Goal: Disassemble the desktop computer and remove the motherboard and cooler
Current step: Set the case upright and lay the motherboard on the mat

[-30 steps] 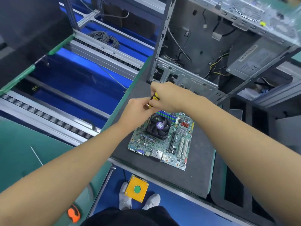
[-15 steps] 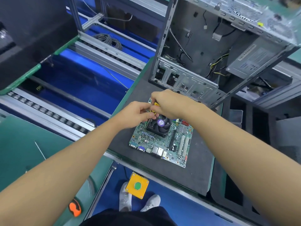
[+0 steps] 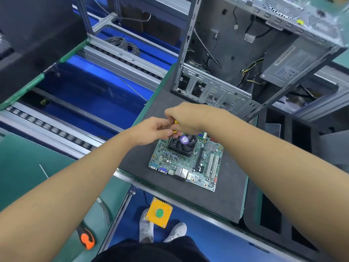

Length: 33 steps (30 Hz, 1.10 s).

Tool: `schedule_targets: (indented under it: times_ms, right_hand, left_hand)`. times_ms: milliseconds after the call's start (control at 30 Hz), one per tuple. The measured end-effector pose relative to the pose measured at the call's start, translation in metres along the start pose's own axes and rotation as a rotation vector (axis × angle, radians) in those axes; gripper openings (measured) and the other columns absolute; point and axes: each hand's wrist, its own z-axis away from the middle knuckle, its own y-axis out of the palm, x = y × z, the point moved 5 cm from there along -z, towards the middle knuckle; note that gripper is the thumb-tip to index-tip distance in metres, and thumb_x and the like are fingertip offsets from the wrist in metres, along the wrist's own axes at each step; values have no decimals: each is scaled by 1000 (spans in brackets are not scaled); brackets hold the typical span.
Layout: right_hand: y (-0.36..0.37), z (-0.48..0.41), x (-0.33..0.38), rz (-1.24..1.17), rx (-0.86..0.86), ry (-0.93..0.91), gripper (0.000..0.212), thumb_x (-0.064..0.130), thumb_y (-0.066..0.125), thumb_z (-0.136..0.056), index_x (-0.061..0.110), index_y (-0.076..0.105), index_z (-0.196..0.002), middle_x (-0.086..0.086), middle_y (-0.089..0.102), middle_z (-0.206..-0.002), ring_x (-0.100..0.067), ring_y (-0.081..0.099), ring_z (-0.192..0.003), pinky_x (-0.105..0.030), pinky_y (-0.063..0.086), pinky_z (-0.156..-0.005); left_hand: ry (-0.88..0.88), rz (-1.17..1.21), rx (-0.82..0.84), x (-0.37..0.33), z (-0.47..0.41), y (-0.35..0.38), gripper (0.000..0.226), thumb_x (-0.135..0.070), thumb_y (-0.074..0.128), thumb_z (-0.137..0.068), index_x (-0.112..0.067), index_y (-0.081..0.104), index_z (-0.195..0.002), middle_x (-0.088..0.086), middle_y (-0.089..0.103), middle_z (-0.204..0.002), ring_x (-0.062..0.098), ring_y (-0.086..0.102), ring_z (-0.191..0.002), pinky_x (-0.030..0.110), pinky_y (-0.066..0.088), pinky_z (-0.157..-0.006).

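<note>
A green motherboard [image 3: 210, 164] is laid flat on a dark foam mat [image 3: 226, 197], near the middle of the mat. A black cooler [image 3: 181, 147] with a fan and a purple sticker is seated on the far left part of the board. Both hands are held together just over the far left corner of the cooler. The right hand [image 3: 187, 117] is curled tight, and a yellow-handled screwdriver [image 3: 175, 126] is gripped inside it. Only a small bit of the yellow handle can be seen between the two hands; the tip is hidden. The left hand [image 3: 153, 130] is bent too, and the same tool is pinched between its thumb and fingertips, just under the right hand. Behind the board, at the far edge of the mat, an open computer case [image 3: 217, 92] is stood up with its inside shown. Loose cables are hung inside it, and a grey power supply [image 3: 289, 67] is fixed in its right part. To the left of the mat, a blue roller track is seen, with a coil of grey wire [image 3: 123, 44] laid on it far back. On the green table at the lower left, a tool with an orange and black handle [image 3: 87, 239] is laid flat. Below the mat, a yellow box with a green button [image 3: 159, 212] is seen above two pale shoes [image 3: 145, 227] on the blue floor.
</note>
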Motion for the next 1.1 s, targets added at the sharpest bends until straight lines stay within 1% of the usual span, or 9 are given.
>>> schedule_targets:
  times_ms: [167, 267, 400, 500, 567, 633, 733, 967, 1100]
  right_hand:
    - [-10, -6, 11, 152, 51, -135, 6, 19, 51, -96, 23, 49, -91, 8, 52, -77, -13, 51, -68, -32, 35, -55]
    - [-18, -9, 18, 290, 91, -203, 13, 13, 49, -93, 23, 52, -100, 10, 42, -77, -8, 42, -65, -30, 27, -52]
    - [-17, -7, 19, 311, 106, -211, 13, 16, 49, -95, 24, 53, -103, 9, 44, -78, -18, 49, -73, -31, 29, -52]
    - [-5, -2, 15, 162, 42, -107, 21, 40, 55, -97, 23, 47, -105, 7, 45, -80, -25, 55, -81, -34, 36, -60]
    - [-5, 0, 12, 136, -94, 7, 42, 59, 50, -95, 19, 43, -104, 0, 44, -86, -27, 52, -76, -34, 35, -61]
    - [-4, -2, 8, 152, -117, 143, 43, 53, 43, -101, 10, 50, -96, -5, 43, -86, -30, 52, -83, -34, 36, -66]
    - [-2, -4, 16, 153, -75, 146, 26, 22, 41, -105, 4, 59, -109, -8, 45, -87, -33, 54, -91, -31, 34, -58]
    - [-8, 6, 10, 114, 59, -96, 8, 25, 46, -103, 17, 45, -101, -3, 57, -88, -25, 51, -80, -35, 38, -63]
    - [-10, 6, 21, 219, 133, -137, 7, 16, 45, -99, 22, 43, -102, 3, 46, -79, -17, 49, -68, -35, 33, -54]
  left_hand:
    - [0, 54, -121, 15, 3, 3, 20, -13, 54, -101, -26, 67, -107, -4, 75, -103, 14, 67, -108, 47, 50, -102]
    - [19, 34, -318, 24, 8, 9, 10, -29, 59, -93, -30, 68, -95, 0, 75, -95, 28, 67, -103, 56, 49, -97]
    - [60, 6, -455, 25, 11, 16, 11, -36, 60, -90, -33, 70, -86, -5, 75, -89, 26, 68, -91, 51, 53, -90]
    - [120, -98, -506, 22, 15, 19, 13, -36, 62, -91, -30, 71, -86, -3, 69, -77, 19, 56, -67, 40, 49, -66]
    - [169, -102, -529, 18, 16, 20, 12, -19, 63, -93, -26, 73, -92, 1, 72, -85, 18, 63, -75, 43, 52, -73]
    - [178, -135, -555, 15, 16, 19, 12, -15, 64, -93, -19, 75, -96, 3, 73, -89, 27, 65, -83, 46, 53, -78]
    - [161, -146, -567, 13, 15, 19, 16, -23, 66, -90, -12, 75, -98, 8, 73, -89, 35, 64, -86, 53, 51, -80]
    - [80, -66, -190, 4, 8, 10, 20, -25, 57, -97, -38, 70, -107, -7, 74, -103, 16, 68, -102, 43, 51, -99]
    - [72, -96, -298, 14, 11, 12, 16, -38, 60, -90, -29, 70, -99, -5, 76, -98, 14, 69, -101, 49, 51, -97]
